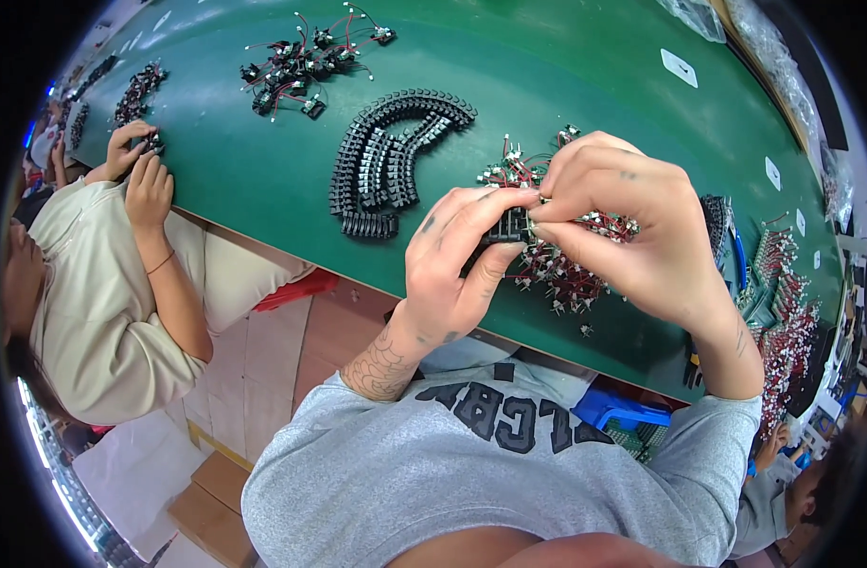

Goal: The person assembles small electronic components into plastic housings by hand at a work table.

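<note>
Black, boxy plastic part (509, 227) sits between my hands above the green tabletop (263, 189), much of it hidden behind my fingers, and any small piece at my right fingertips is too tiny to make out. My left hand (457, 248) clamps it between thumb and index finger, while my right hand (632, 213) has thumb and fingertips close together at its right edge, gripping what I cannot tell; its exposed face shows dark ridges and recesses.
</note>
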Demonstrator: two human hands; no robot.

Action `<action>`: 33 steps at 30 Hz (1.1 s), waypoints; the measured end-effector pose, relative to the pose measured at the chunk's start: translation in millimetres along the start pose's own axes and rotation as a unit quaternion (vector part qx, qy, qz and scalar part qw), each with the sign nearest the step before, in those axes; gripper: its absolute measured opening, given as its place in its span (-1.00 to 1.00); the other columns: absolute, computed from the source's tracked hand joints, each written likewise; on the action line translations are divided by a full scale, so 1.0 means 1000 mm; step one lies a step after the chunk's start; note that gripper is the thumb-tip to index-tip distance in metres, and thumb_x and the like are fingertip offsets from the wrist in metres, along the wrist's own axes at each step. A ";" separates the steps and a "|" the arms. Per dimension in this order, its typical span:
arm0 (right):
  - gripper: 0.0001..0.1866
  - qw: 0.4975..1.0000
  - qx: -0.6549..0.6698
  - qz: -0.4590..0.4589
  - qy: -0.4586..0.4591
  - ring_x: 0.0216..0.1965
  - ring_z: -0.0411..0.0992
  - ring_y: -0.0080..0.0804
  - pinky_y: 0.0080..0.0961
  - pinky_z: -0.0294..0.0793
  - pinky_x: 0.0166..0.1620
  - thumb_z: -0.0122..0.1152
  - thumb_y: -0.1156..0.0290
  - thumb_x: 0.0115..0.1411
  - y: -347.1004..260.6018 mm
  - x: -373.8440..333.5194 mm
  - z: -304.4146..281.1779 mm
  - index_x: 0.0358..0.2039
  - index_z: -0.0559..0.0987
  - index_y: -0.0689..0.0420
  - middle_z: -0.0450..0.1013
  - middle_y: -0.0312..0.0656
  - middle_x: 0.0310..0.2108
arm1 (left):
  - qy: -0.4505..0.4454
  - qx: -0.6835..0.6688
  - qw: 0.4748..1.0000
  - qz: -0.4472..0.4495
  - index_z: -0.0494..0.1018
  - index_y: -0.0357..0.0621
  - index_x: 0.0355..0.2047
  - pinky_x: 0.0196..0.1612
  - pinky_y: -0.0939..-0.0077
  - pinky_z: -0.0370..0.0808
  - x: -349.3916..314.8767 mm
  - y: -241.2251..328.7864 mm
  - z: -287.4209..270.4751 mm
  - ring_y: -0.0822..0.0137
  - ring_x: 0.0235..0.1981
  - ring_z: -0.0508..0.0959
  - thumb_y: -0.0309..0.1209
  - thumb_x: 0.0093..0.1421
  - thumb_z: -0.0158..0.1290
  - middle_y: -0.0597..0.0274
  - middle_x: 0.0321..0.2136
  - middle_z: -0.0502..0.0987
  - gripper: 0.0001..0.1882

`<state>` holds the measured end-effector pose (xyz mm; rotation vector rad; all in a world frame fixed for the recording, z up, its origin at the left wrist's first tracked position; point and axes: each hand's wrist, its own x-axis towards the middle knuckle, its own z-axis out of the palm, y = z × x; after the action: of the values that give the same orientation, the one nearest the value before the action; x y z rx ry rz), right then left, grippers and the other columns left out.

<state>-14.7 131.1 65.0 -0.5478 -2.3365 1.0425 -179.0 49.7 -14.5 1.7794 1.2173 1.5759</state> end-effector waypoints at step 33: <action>-0.90 0.991 -0.096 -0.083 0.042 -0.29 0.36 -0.32 -0.39 0.42 -0.12 0.31 0.55 -0.07 -0.001 -0.001 0.017 -0.47 0.60 0.16 0.44 -0.28 -0.49 | -0.076 -0.337 0.880 -0.326 0.40 -0.31 0.02 -0.57 0.84 0.16 -0.007 0.020 -0.027 0.61 -0.52 0.36 -0.38 0.29 -0.06 0.25 -0.49 0.49 -0.65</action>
<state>-24.4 120.7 56.0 -0.4482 -2.3759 0.7110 -197.9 28.2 3.8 0.8899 0.8884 1.2058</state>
